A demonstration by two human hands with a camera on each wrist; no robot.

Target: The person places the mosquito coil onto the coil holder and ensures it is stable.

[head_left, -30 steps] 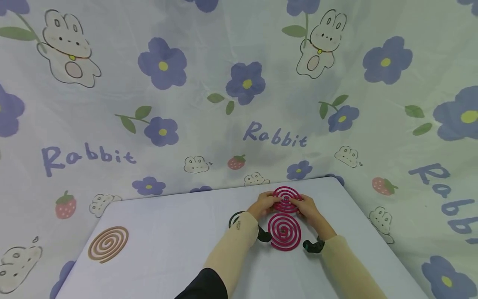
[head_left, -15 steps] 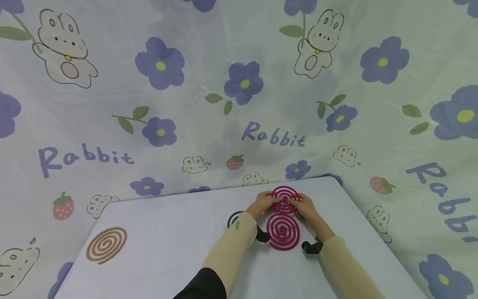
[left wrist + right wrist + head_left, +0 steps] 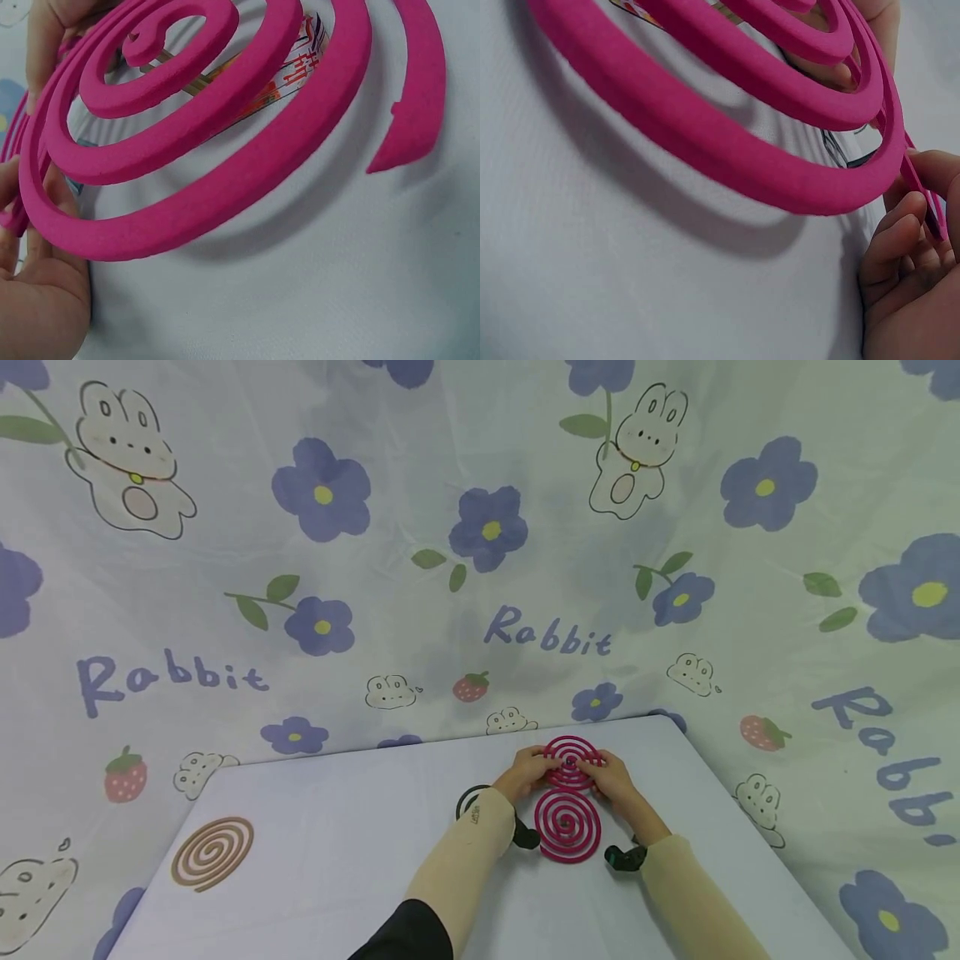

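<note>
Both hands hold a pink mosquito coil (image 3: 572,746) by its two sides near the table's far right, its face tilted toward me. My left hand (image 3: 528,770) grips its left edge, thumb over the front rings; my right hand (image 3: 617,779) pinches the opposite edge the same way. A second pink mosquito coil (image 3: 172,229) lies just nearer, between the wrists, its rings raised over the table with shadows underneath. Through its rings show a printed packet (image 3: 298,66) and a thin brownish strip (image 3: 196,85).
A dark green mosquito coil (image 3: 467,797) lies left of the pink ones, partly hidden by the left sleeve (image 3: 465,843). Far left on the white table (image 3: 330,860) lies a brown mosquito coil (image 3: 213,852). A patterned cloth (image 3: 420,635) hangs behind the table.
The head view has shifted slightly. Both hands keep their hold on the far pink mosquito coil, with little visible movement.
</note>
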